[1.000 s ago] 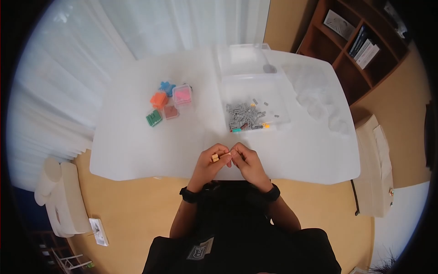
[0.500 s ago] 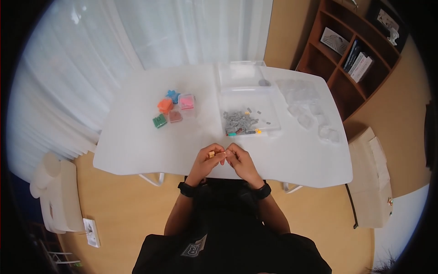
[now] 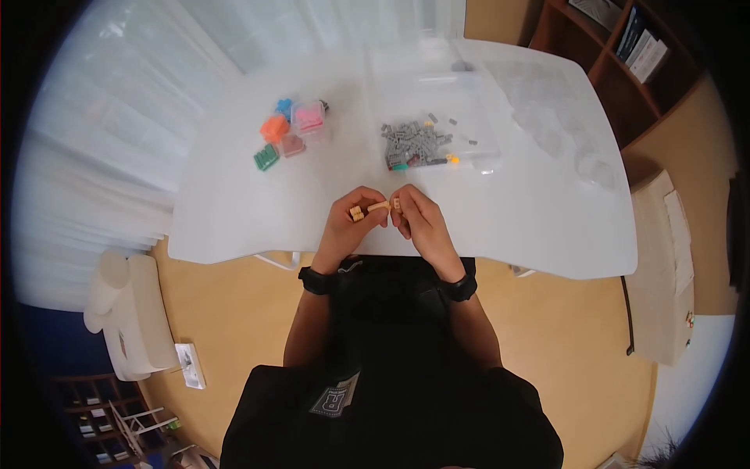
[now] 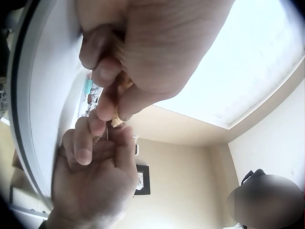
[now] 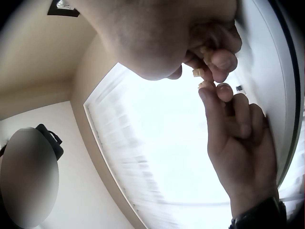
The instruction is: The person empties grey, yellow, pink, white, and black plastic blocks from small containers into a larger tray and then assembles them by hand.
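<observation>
In the head view the left hand (image 3: pixel 345 228) pinches a tan piece (image 3: pixel 378 206) between thumb and forefinger, and another tan piece (image 3: pixel 357 213) is lodged in its curled fingers. Close beside it the right hand (image 3: pixel 423 227) pinches a small tan piece (image 3: pixel 397 205). The fingertips of both hands are almost together above the table's front edge. The left wrist view shows a tan piece (image 4: pixel 116 122) at the fingertips. Small tan pieces (image 5: pixel 197 73) also show in the right wrist view; whether they touch one another I cannot tell.
A clear box (image 3: pixel 488 129) of grey pieces (image 3: pixel 414 142) lies beyond the hands on the white table (image 3: pixel 234 211). Small containers with orange (image 3: pixel 274 128), pink (image 3: pixel 309 118) and green (image 3: pixel 266 157) contents stand at the left. Clear bags (image 3: pixel 547 129) lie at the right.
The two hands have parted slightly, and tan pieces show more plainly in both. The head view has shifted, so the table and hands appear higher.
</observation>
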